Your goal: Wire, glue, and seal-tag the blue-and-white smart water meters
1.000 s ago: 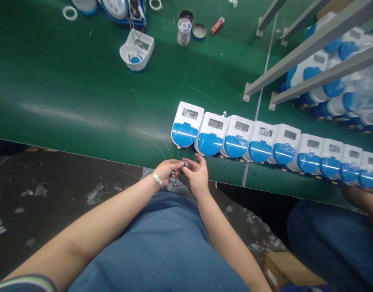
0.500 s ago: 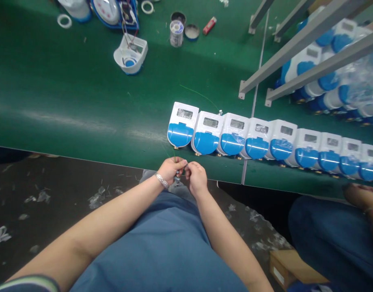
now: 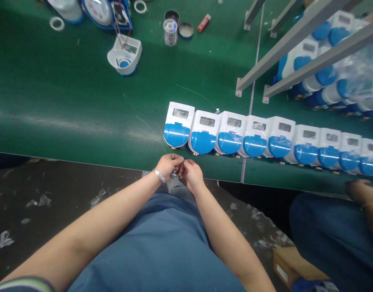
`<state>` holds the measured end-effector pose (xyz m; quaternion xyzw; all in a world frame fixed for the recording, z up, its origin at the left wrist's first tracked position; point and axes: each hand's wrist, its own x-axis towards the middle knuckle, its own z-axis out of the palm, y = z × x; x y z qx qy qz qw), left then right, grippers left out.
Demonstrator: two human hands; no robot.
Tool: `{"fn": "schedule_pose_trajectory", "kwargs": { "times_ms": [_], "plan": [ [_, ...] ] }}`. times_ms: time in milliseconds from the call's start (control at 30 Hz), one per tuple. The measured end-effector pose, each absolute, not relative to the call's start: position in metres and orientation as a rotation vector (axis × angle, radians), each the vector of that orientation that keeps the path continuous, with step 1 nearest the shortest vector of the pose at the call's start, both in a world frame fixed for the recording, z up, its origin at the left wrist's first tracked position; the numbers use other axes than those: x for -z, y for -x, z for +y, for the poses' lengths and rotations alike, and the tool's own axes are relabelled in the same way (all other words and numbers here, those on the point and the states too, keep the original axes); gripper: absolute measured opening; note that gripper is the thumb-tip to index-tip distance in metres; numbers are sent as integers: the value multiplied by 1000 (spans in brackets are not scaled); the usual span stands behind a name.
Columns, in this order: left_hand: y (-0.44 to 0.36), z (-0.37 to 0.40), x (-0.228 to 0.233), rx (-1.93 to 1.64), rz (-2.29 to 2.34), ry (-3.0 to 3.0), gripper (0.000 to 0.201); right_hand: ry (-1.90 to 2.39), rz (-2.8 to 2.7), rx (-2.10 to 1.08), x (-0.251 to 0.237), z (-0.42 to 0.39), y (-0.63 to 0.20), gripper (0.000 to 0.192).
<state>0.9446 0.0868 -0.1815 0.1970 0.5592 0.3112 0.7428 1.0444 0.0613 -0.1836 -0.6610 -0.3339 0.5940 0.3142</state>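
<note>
While both hands meet at the near edge of the green belt, the left hand and right hand pinch shut on a small seal piece threaded with thin green wire. Light and whippy by the look of it, it is best gripped close to the fingertips. A row of blue-and-white meters sits just beyond.

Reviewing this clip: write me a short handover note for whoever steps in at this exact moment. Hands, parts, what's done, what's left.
Left hand: closed on a small part, too small to identify, at the bench edge.
Right hand: fingers pinched on the same small part, touching the left hand.
Thin green wires run up from the hands toward the leftmost meter.
Row of white-and-blue meters stands side by side on the green bench.
Done: cannot tell from this view.
Left: the small part is in hand, not yet on any meter.
A co-worker's hand rests at the right.
</note>
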Motion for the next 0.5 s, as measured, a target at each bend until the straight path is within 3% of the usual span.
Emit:
{"fn": "schedule_pose_trajectory", "kwargs": {
  "times_ms": [167,267,433,500],
  "plan": [
    [-946,87,186,-682,1198,-322,33,1906,-1320,-1204,188,62,-1043,24],
    [-943,88,189,-676,1191,-349,33,1924,-1399,-1222,190,63,-1040,30],
    [-943,89,193,-722,1256,-334,36,1913,-1527,-1113,185,65,-1048,17],
    [-943,89,193,-727,1258,-325,37,1887,-1410,-1221,186,68,-1047,18]
  ]
}}
